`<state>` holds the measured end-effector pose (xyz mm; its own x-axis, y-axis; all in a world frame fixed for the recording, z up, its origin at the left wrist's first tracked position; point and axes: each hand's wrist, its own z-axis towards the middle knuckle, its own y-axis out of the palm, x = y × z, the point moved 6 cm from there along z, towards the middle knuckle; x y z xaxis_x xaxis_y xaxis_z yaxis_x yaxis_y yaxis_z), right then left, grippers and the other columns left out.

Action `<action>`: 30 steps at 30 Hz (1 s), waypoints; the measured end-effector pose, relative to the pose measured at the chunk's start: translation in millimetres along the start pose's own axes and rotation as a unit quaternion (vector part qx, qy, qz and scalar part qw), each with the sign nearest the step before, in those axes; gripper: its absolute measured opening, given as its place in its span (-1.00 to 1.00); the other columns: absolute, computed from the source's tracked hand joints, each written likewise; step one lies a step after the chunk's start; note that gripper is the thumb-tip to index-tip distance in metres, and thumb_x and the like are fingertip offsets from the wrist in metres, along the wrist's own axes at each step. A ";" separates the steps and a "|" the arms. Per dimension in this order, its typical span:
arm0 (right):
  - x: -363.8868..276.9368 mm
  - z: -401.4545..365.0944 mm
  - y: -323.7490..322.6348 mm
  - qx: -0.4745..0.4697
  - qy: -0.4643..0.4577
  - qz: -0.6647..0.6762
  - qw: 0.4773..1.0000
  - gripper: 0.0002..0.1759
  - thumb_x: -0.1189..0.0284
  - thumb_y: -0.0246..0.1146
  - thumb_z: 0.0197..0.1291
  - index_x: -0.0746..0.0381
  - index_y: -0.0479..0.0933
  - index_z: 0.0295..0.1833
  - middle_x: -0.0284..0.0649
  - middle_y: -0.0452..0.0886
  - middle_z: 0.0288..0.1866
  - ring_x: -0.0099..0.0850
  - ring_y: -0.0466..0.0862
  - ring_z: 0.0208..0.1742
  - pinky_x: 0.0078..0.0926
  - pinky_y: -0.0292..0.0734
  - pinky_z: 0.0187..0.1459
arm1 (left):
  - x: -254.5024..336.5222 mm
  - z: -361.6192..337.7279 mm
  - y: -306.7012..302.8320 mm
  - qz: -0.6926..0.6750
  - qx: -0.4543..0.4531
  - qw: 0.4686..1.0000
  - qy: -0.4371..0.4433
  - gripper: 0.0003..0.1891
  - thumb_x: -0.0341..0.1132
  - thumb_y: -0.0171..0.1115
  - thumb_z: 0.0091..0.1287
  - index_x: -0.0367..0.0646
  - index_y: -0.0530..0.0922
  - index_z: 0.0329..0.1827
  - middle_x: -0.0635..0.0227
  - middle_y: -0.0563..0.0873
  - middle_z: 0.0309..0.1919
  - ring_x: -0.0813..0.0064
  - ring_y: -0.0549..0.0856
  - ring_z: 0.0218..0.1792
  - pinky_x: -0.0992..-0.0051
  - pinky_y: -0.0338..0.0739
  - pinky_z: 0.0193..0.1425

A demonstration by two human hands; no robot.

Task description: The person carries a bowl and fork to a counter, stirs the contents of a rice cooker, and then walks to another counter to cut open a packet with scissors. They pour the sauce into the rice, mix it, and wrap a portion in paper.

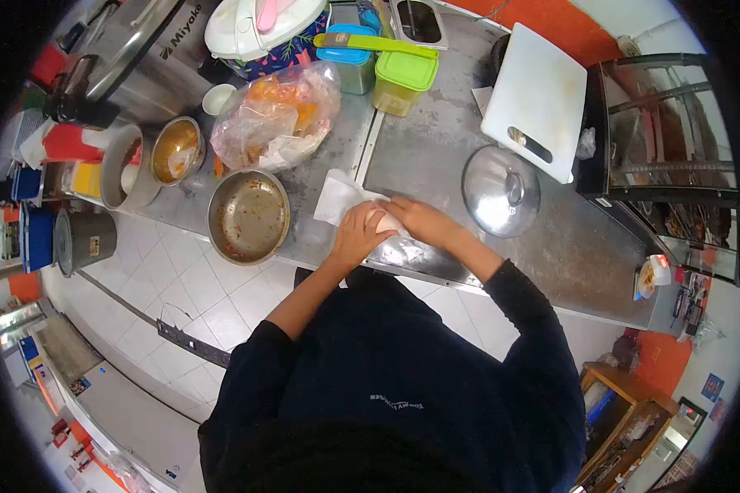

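Both my hands meet over a pale paper wrap (389,224) at the front of the metal counter. My left hand (358,233) curls round its left side. My right hand (420,220) closes on it from the right, fingertips near the top of the bundle. A flat flap of white paper (335,197) spreads out beyond my left hand on the counter. What lies inside the wrap is hidden. Left of my hands sits a metal pan (249,217) with reddish food bits in it. To the right is a round metal lid (501,191) with a knob.
Behind stand a plastic bag of food (277,115), a green-lidded container (404,80), a blue-lidded container (352,59) and green tongs (378,43). A white cutting board (536,99) leans by a glass case (662,123). A metal bowl (178,151) and a pot (128,168) are left.
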<state>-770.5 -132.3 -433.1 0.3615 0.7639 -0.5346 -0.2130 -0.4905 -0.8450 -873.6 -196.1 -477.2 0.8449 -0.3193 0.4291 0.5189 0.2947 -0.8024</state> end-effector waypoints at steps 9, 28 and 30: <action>-33.1 -16.9 -3.5 0.071 -0.049 -0.154 0.984 -0.66 0.50 0.11 0.02 0.28 0.45 -0.02 -0.17 0.46 -0.13 -0.23 0.54 -0.08 -0.32 0.46 -0.03 | 16.9 24.2 -25.3 0.175 0.007 0.972 0.155 -0.39 0.11 0.26 0.03 -0.08 0.47 0.08 0.34 0.55 -0.01 0.39 0.49 0.08 0.26 0.21 0.32; -25.0 -71.1 65.2 0.298 0.144 -0.153 0.931 -0.69 0.52 0.09 0.05 0.36 0.45 -0.05 -0.06 0.48 0.03 -0.13 0.45 0.19 -0.30 0.42 0.17 | -29.3 -7.7 -26.8 -0.015 -0.163 0.967 0.197 -0.59 -0.32 0.20 0.14 -0.18 0.45 0.08 0.13 0.47 0.02 0.19 0.51 0.04 0.32 0.45 0.11; -22.2 -72.0 62.3 0.301 0.151 -0.132 0.932 -0.71 0.54 0.11 0.04 0.34 0.46 -0.07 -0.09 0.50 0.02 -0.15 0.46 0.19 -0.29 0.43 0.15 | -38.2 -8.8 -29.1 -0.055 -0.188 0.960 0.200 -0.58 -0.55 0.04 0.14 -0.21 0.39 0.13 0.06 0.47 0.04 0.14 0.50 0.09 0.31 0.49 0.07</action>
<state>-726.5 -210.0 -472.8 0.6932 0.6269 -0.3556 -0.5186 0.0913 -0.8501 -922.1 -200.3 -473.9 0.6314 -0.6716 0.3876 0.4557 -0.0830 -0.8862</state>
